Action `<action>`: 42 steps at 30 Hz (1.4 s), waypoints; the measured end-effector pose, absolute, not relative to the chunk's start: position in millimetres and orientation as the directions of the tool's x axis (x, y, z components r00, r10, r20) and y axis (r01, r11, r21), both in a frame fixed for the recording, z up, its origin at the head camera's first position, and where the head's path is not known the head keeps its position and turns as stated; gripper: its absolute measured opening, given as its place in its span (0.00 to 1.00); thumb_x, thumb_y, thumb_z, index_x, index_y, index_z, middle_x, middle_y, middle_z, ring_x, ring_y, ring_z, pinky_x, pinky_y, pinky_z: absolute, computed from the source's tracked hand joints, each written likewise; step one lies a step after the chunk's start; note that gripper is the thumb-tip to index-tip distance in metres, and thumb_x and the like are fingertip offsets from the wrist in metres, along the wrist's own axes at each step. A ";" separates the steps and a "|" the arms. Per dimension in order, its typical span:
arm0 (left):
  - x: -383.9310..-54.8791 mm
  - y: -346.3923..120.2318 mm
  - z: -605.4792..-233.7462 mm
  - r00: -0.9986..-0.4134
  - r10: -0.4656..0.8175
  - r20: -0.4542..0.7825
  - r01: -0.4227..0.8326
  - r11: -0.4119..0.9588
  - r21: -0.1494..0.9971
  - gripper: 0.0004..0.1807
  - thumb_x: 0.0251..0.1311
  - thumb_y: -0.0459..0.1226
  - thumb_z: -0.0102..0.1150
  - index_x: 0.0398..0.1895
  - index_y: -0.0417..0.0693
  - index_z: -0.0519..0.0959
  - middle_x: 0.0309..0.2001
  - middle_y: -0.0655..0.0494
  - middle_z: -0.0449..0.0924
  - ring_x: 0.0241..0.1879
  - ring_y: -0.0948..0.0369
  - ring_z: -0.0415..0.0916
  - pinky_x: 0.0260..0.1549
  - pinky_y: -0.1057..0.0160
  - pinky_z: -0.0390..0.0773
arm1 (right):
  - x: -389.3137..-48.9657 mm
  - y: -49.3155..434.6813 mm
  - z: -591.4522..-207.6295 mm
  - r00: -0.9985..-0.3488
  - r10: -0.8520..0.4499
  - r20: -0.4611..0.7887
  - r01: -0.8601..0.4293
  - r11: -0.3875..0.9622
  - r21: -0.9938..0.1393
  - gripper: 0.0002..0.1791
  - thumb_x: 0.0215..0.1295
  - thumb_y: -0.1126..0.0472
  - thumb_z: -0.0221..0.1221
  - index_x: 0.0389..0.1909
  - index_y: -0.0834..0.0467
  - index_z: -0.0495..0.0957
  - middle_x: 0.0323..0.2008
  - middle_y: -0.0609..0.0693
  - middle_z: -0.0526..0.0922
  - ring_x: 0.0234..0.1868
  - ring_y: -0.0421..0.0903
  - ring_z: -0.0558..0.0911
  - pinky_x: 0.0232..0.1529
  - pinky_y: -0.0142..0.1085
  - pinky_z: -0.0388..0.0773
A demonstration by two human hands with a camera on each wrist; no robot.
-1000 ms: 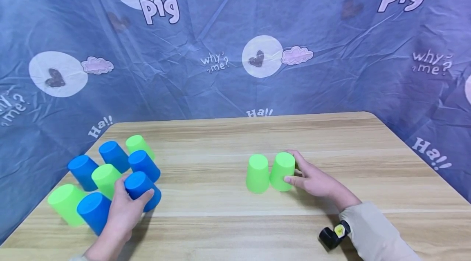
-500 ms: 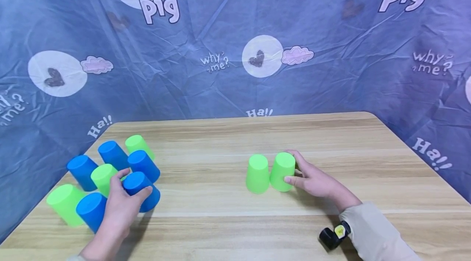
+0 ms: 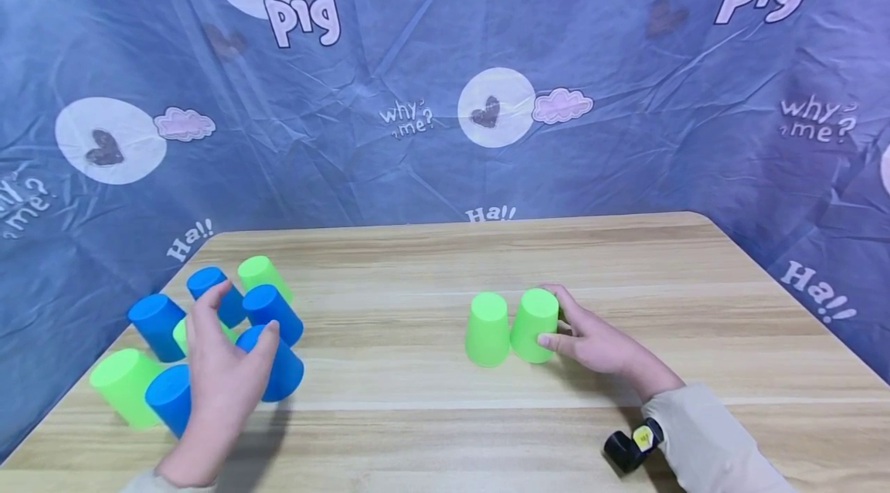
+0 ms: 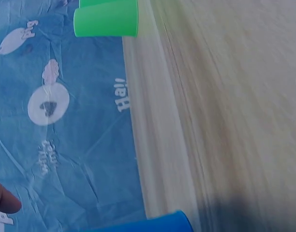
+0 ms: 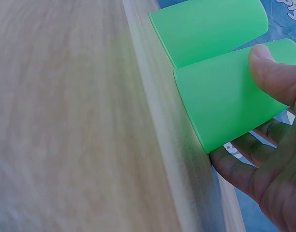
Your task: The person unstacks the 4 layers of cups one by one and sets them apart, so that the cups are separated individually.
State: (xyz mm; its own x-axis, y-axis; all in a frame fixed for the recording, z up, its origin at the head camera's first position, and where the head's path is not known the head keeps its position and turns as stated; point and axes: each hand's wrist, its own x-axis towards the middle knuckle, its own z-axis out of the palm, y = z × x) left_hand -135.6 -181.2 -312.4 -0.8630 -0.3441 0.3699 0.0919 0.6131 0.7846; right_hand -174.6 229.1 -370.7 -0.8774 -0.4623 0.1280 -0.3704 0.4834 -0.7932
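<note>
My right hand (image 3: 591, 338) holds an upside-down green cup (image 3: 534, 327), thumb on the near side and fingers behind it; the right wrist view shows the thumb (image 5: 273, 72) along its wall. Close beside it stands another upside-down green cup (image 3: 487, 332). My left hand (image 3: 225, 377) hovers over the left group with thumb and fingers spread and nothing between them. Just under the thumb is a blue cup (image 3: 287, 371), its top partly covered. The hand also covers part of a second blue cup (image 3: 167, 398) and of a green cup (image 3: 181, 334).
More upturned cups make up the left group: a green cup (image 3: 125, 386) at the front left, blue cups (image 3: 156, 327) behind, and a green cup (image 3: 267, 277) at the back. A black device (image 3: 629, 448) sits by the right sleeve (image 3: 709, 431). A printed blue cloth (image 3: 389, 184) hangs behind the wooden table (image 3: 389, 261).
My left hand has let go of the near blue cup and risen above it, its fingers spreading apart. The right hand and both green cups there stay in place.
</note>
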 end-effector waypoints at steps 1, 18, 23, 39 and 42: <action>-135.4 -178.3 -312.3 -0.844 -0.327 0.425 0.148 0.620 0.771 0.37 0.55 0.29 0.57 0.67 0.44 0.52 0.65 0.42 0.52 0.65 0.46 0.51 0.57 0.36 0.59 | -174.4 229.2 -371.0 -0.876 -0.466 0.128 -0.373 0.484 -0.791 0.32 0.64 0.57 0.55 0.64 0.53 0.50 0.54 0.59 0.72 0.62 0.69 0.63 0.58 0.66 0.56; -145.6 -119.2 -326.6 -0.679 -0.198 0.707 0.646 0.296 0.704 0.30 0.51 0.17 0.50 0.59 0.29 0.58 0.63 0.50 0.57 0.66 0.57 0.55 0.65 0.71 0.55 | -172.9 228.6 -370.5 -0.881 -0.457 0.121 -0.364 0.491 -0.792 0.32 0.64 0.57 0.55 0.64 0.53 0.51 0.54 0.58 0.72 0.62 0.69 0.63 0.59 0.66 0.56; -149.6 -99.6 -328.2 -0.800 -0.138 0.584 0.554 0.206 0.807 0.29 0.55 0.20 0.52 0.61 0.31 0.57 0.63 0.47 0.58 0.66 0.55 0.55 0.65 0.71 0.55 | -172.4 228.6 -370.3 -0.874 -0.466 0.140 -0.386 0.489 -0.782 0.32 0.64 0.58 0.55 0.64 0.55 0.51 0.53 0.58 0.72 0.62 0.69 0.64 0.58 0.66 0.57; -158.3 -24.6 -344.5 -0.950 0.151 0.275 0.287 0.068 0.956 0.39 0.53 0.33 0.61 0.68 0.42 0.54 0.69 0.47 0.55 0.68 0.49 0.54 0.66 0.50 0.55 | -172.8 228.3 -367.1 -0.883 -0.451 0.132 -0.369 0.491 -0.789 0.31 0.64 0.58 0.55 0.64 0.53 0.51 0.54 0.58 0.72 0.63 0.68 0.63 0.59 0.66 0.56; -160.2 -14.6 -348.7 -0.956 0.232 0.177 0.209 0.122 0.970 0.43 0.53 0.38 0.63 0.70 0.46 0.51 0.70 0.47 0.51 0.69 0.48 0.50 0.66 0.49 0.53 | -173.8 227.6 -367.6 -0.882 -0.452 0.130 -0.367 0.489 -0.791 0.31 0.64 0.58 0.55 0.64 0.53 0.51 0.55 0.59 0.72 0.62 0.69 0.63 0.58 0.67 0.56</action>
